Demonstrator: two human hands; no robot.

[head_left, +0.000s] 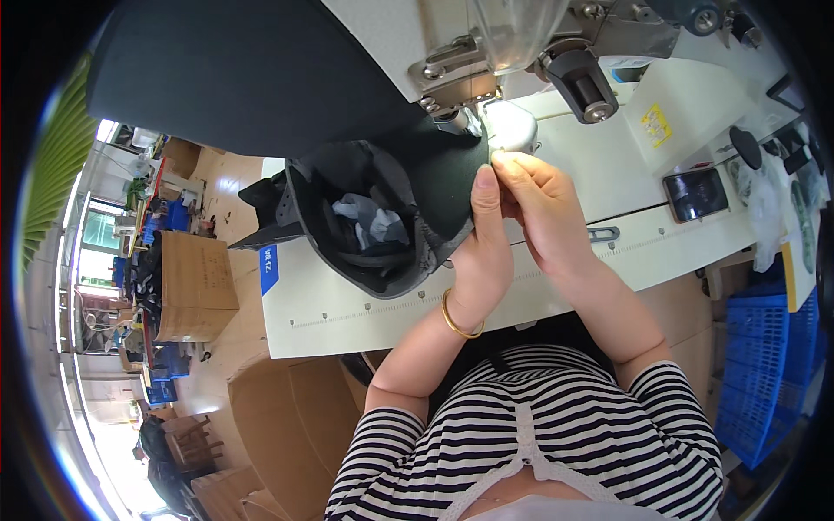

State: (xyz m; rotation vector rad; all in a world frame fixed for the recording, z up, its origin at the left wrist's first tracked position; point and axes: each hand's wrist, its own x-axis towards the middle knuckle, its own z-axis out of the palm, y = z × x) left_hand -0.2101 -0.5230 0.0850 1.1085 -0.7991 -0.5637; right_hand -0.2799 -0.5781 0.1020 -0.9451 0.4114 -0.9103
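A black fabric piece [452, 187] lies under the presser foot of a sewing machine [460, 95], its right edge close to the lit needle area. My left hand [483, 252] is closed on that edge, thumb on top and the other fingers hidden beneath the fabric. Beside it, my right hand [543, 204] pinches the same edge between thumb and forefinger, just below the needle. To the left the fabric joins a rounded, open black pouch [304, 217]. Crumpled grey-white material [372, 221] sits inside the pouch.
A large black panel [234, 69] hangs over the upper left. The white machine table [347, 330] has a ruler strip along its front edge. A phone-like dark device [695, 193] lies at right. Blue crates [760, 365] stand at lower right, cardboard boxes [195, 286] at left.
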